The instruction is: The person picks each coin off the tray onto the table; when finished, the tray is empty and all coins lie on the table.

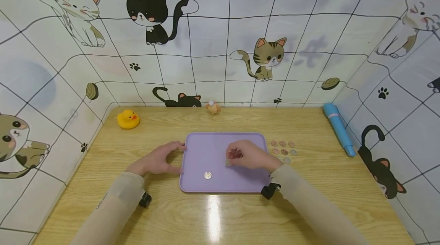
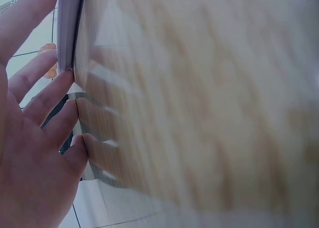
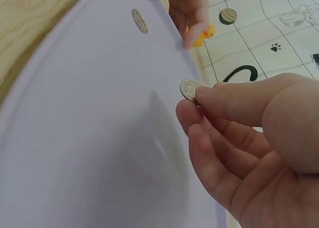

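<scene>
Over the middle of the purple tray (image 1: 203, 145), my right hand (image 1: 249, 154) pinches a silver coin (image 3: 191, 90) between thumb and fingertips. Another silver coin (image 1: 207, 175) lies flat on the tray, toward its near left. My left hand (image 1: 159, 158) rests at the tray's left side with thumb and fingers spread, fingertips right at the rim. In the left wrist view the fingers of the left hand (image 2: 42, 138) are extended, with fingertips down by the wood table.
Right of the tray lie several copper coins (image 1: 282, 143) and silver coins (image 1: 293, 153). A yellow rubber duck (image 1: 128, 119) sits at the back left, a small figurine (image 1: 213, 107) at the back middle. A blue cylindrical case (image 1: 339, 129) lies along the right wall.
</scene>
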### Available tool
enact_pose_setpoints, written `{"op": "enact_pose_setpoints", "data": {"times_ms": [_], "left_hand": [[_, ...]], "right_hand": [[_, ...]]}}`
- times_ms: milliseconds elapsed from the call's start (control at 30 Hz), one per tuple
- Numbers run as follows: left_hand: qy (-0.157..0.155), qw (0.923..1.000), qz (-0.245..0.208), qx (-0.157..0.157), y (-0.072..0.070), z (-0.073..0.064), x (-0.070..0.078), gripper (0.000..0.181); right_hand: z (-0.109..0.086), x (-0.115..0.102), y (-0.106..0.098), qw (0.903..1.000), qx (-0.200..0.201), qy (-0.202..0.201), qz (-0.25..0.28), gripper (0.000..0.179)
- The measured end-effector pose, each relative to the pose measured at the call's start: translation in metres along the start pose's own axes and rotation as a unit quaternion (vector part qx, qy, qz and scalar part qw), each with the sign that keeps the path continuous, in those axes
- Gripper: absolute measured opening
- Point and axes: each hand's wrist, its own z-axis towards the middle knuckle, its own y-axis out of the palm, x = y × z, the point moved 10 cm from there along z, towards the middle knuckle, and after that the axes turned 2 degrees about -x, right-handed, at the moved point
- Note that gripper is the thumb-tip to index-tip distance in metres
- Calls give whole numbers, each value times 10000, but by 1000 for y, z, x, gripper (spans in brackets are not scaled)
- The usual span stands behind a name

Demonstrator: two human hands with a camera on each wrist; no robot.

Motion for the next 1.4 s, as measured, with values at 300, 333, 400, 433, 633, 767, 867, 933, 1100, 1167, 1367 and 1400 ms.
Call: {"op": "enact_pose_setpoints", "data": {"times_ms": [300, 333, 400, 433, 633, 767, 867, 933, 1100, 1167, 1367, 1400], "left_hand": [[-29, 10000, 33, -1, 1, 1, -2, 78], [-37, 10000, 35, 0, 0, 1, -3, 77], [-45, 10000, 26, 4, 0, 1, -3, 77], [-45, 10000, 35, 8, 0, 1, -3, 77], [-55, 10000, 43, -9, 1, 1, -5, 77], [-115, 9999, 63, -16, 2, 1, -7, 77], [-127, 9999, 110, -13, 1, 1, -8, 77], [-143, 9999, 94, -19, 1, 1, -7, 77], [-101, 9999, 63, -25, 0, 1, -4, 76], [-64, 10000, 58, -30, 0, 1, -3, 76], [-8, 10000, -35, -34, 0, 1, 0, 76], [-6, 10000, -48, -36, 0, 1, 0, 76]], "right_hand": [[-28, 23, -20, 9987, 236, -32, 446, 8], [-31, 25, -22, 9984, 263, -27, 496, 8], [-38, 28, -28, 9983, 341, 4, 471, 8], [-42, 30, -31, 9981, 387, 49, 473, 8], [-63, 40, -49, 9966, 599, 333, 465, 8], [-80, 48, -59, 9954, 714, 444, 464, 7], [-92, 58, -65, 9941, 792, 584, 466, 6], [-100, 66, -70, 9927, 879, 726, 402, 6], [-120, 84, -78, 9898, 1060, 928, 192, 7], [-128, 90, -81, 9891, 1097, 980, 109, 7], [-150, 108, -90, 9842, 1286, 1215, 2, 8], [-154, 110, -91, 9836, 1309, 1239, -17, 7]]}}
